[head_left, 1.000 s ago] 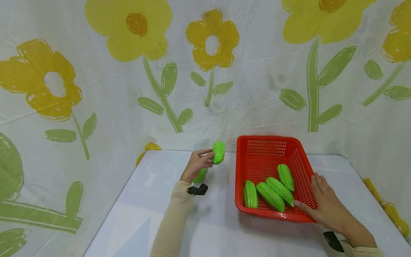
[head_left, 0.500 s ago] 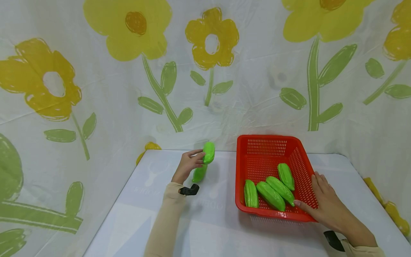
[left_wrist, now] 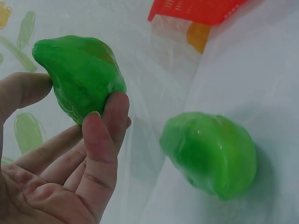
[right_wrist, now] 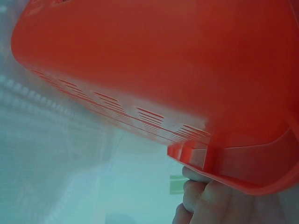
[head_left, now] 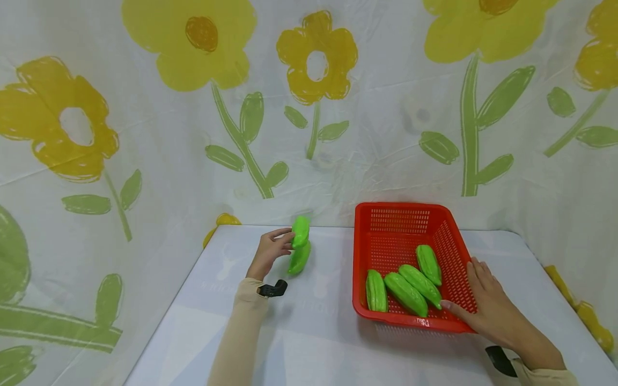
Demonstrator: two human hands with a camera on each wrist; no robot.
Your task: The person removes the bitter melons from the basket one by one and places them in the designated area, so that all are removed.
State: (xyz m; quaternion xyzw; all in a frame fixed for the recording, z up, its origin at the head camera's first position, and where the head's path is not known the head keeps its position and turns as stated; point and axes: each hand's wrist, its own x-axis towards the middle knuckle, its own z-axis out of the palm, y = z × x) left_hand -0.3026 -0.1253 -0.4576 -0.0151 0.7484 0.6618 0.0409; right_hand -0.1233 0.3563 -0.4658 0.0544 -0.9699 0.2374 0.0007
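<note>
My left hand [head_left: 271,252] pinches a glossy green ridged starfruit [head_left: 300,231] between thumb and fingertips, above the table's far left part. The left wrist view shows this starfruit [left_wrist: 81,77] close up, its pointed end to the left. A second starfruit [head_left: 300,258] lies on the table just below the held one; in the head view they overlap. My right hand [head_left: 497,308] holds the front right corner of a red plastic basket [head_left: 362,257], its thumb over the rim and its fingers along the outer side. Several green starfruit [head_left: 406,294] lie inside the basket.
The white table [head_left: 309,343] ends at a pale cloth backdrop [head_left: 386,134] printed with yellow flowers. A cloth side wall [head_left: 159,225] stands along the table's left edge. The basket's slotted wall [right_wrist: 149,116] fills much of the right wrist view.
My left hand has moved left with the held starfruit, from right of the one on the table to over it. The right hand and basket have stayed put.
</note>
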